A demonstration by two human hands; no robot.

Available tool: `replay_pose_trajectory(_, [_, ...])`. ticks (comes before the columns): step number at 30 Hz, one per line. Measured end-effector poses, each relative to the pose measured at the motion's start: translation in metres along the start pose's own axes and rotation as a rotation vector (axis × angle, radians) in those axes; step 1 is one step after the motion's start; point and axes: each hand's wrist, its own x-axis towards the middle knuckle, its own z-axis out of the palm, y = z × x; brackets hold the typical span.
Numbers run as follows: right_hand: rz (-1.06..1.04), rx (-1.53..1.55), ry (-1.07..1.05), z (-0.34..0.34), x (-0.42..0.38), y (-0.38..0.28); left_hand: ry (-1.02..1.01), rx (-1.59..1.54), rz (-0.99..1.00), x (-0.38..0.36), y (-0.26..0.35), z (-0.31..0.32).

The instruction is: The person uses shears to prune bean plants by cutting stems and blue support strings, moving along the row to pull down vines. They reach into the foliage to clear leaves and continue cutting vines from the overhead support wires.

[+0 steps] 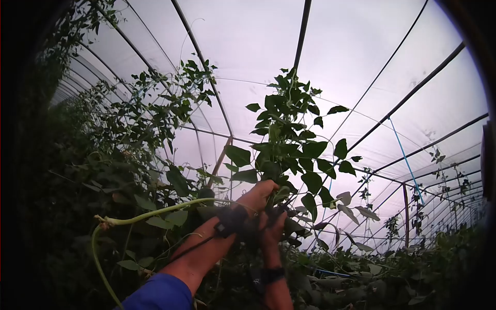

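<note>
My left hand (pixel 257 196) reaches up from the lower left, its fingers closed around the leafy stems of a climbing vine (pixel 281 150). A dark band with a small device (pixel 230 221) is strapped at that wrist. Just below it, my right hand (pixel 273 228) is closed close to the same stems. Something dark shows at its fingers, too shadowed to name. Long pale green strands (pixel 155 210), like slender bean pods or stems, join at a brownish knot in front of my left forearm. One runs toward my left wrist; the other curves down.
Dense foliage (pixel 103 181) fills the left side, and more low plants (pixel 403 268) spread at the lower right. Overhead are dark hoops (pixel 302 33) under pale sheeting. A blue string (pixel 405 157) hangs at the right, near an upright post (pixel 406 214).
</note>
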Motion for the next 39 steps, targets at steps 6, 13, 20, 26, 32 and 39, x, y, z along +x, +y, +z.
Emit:
replay_pose_trajectory(6, [0.014,-0.049,0.031,0.000,-0.003,0.001,-0.239,0.626,0.874,0.089,-0.045,-0.045])
replay_pose_trajectory(13, [-0.007,0.062,0.040,0.001,-0.003,0.002,0.096,-0.022,0.015,-0.022,0.004,0.016])
replay_pose_trajectory(20, [0.082,0.261,-0.028,-0.001,-0.020,-0.032,-0.063,-0.266,-0.149,-0.039,-0.008,-0.008])
replay_pose_trajectory(26, [-0.066,0.251,0.002,-0.004,-0.040,-0.022,0.009,1.267,1.084,-0.111,-0.053,-0.043])
replay_pose_trajectory(32, [-0.028,0.142,-0.210,-0.027,-0.051,0.028,0.064,1.451,0.842,-0.122,-0.076,-0.060])
replay_pose_trajectory(39, [0.003,0.090,-0.071,-0.028,-0.034,-0.003,0.119,1.085,0.901,-0.180,-0.016,-0.013])
